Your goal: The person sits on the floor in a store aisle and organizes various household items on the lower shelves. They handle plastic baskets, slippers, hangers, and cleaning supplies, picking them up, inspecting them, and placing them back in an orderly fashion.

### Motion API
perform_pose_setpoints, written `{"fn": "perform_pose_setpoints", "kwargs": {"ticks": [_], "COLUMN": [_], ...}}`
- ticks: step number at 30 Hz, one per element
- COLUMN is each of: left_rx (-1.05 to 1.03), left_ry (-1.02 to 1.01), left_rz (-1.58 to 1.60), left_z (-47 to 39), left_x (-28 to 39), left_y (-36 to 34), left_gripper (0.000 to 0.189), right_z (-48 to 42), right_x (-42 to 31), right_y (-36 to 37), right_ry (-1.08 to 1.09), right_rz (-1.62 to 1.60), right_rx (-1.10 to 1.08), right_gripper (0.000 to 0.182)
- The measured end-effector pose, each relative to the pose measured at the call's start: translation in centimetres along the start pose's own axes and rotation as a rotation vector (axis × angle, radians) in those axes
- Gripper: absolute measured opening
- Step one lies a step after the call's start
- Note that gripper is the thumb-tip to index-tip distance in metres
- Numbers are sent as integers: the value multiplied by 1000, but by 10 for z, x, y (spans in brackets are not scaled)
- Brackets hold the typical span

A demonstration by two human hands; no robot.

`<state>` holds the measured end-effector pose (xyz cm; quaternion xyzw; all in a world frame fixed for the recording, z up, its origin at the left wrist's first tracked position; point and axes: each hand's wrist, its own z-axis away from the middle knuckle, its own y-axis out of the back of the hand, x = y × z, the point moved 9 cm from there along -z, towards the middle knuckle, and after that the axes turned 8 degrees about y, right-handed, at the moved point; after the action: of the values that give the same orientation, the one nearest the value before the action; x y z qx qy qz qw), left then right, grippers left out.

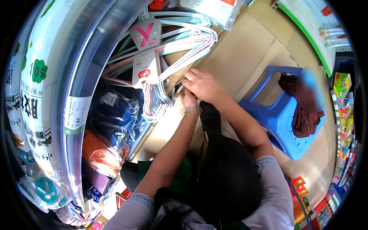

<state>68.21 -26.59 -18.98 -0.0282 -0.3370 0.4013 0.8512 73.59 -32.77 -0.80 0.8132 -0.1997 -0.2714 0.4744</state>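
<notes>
Both my hands meet at the front edge of a low shelf (143, 132). My right hand (202, 84) has bent fingers over the edge strip. Just below it, my left hand (189, 99), with a bracelet (193, 109) at the wrist, touches the same spot. What the fingertips grip, if anything, is hidden. Left of my hands lies a stack of pink and pale-green clothes hangers (187, 43), bundled with printed cardboard sleeves (145, 67). Their hooks (156, 106) stick out over the shelf edge close to my left hand.
Plastic-wrapped dark blue goods (115, 115) and orange goods (105, 153) sit on the low shelf. An upper shelf with a price-label strip (77, 115) curves along the left. On the right, a blue plastic stool (276, 115) carries a brown cloth (306, 122). Another shelf (307, 31) is beyond.
</notes>
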Motion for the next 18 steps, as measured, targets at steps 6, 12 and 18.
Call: {"fn": "perform_pose_setpoints", "kwargs": {"ticks": [6,12,18], "left_rx": [2,-46,-46], "left_ry": [-81,-217,-45], "left_rz": [31,-242,-61], "left_z": [-15,-15,-32], "left_x": [-3,8,-6], "left_y": [11,5,10], "left_gripper": [25,22,25], "right_z": [-2,-1,16], "right_x": [-8,-5,1], "right_y": [-4,-20,-53], "right_ry": [14,-27,-4], "right_rz": [17,71,7], "right_rx": [-49,-138,-158], "right_gripper": [9,7,10]}}
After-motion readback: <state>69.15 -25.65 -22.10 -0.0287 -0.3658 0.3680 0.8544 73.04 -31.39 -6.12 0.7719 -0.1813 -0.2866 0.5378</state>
